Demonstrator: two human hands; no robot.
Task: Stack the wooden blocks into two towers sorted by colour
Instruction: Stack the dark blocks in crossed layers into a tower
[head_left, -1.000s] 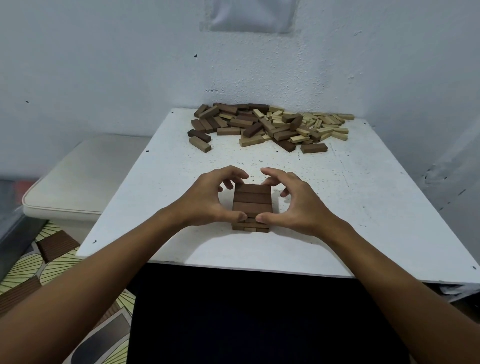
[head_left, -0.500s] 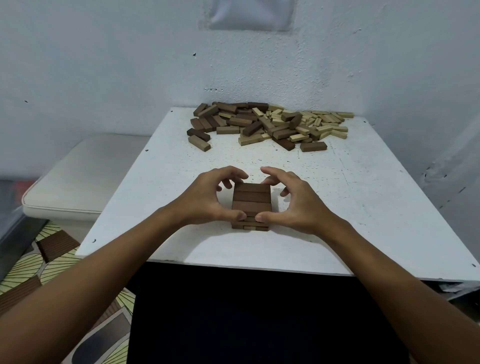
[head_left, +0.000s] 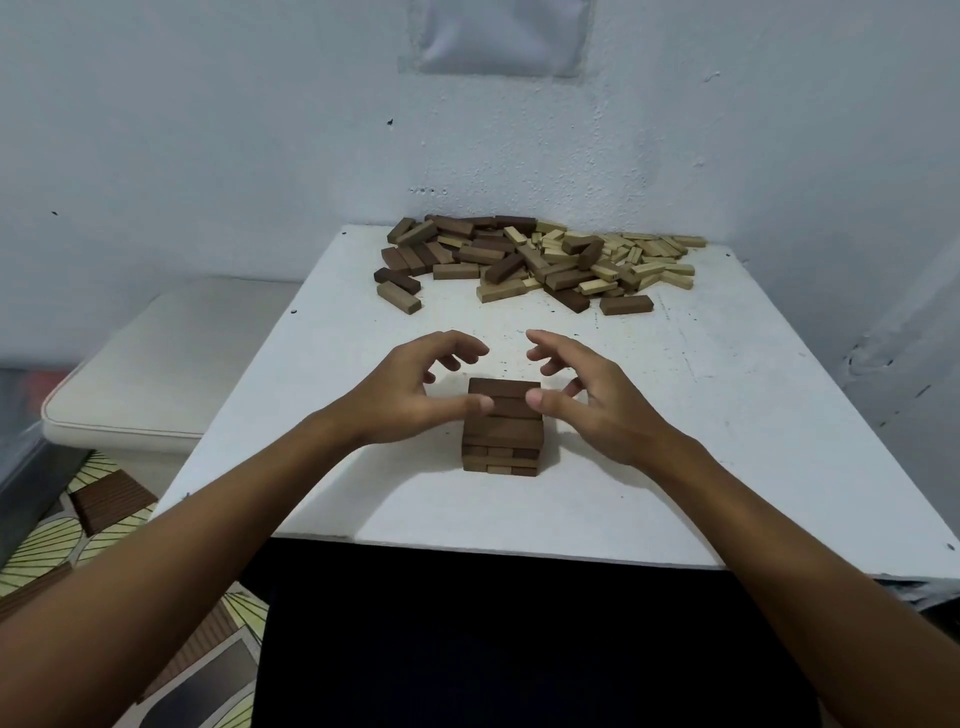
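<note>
Two hands hover around a short dark-brown block tower (head_left: 502, 423) sitting on the white table (head_left: 727, 441), and neither one's actually gripping it. Left hand (head_left: 415, 387) is just off the tower's left side, fingers loosely curled and spread, thumb tip reaching in over the top layer, maybe grazing it, hard to tell from this angle. Right hand (head_left: 587, 400) mirrors that on the other side, fingers apart, holding nothing. Well beyond both sets of fingertips, by the wall, lies the loose pile of mixed dark and light wooden blocks (head_left: 535, 262).
</note>
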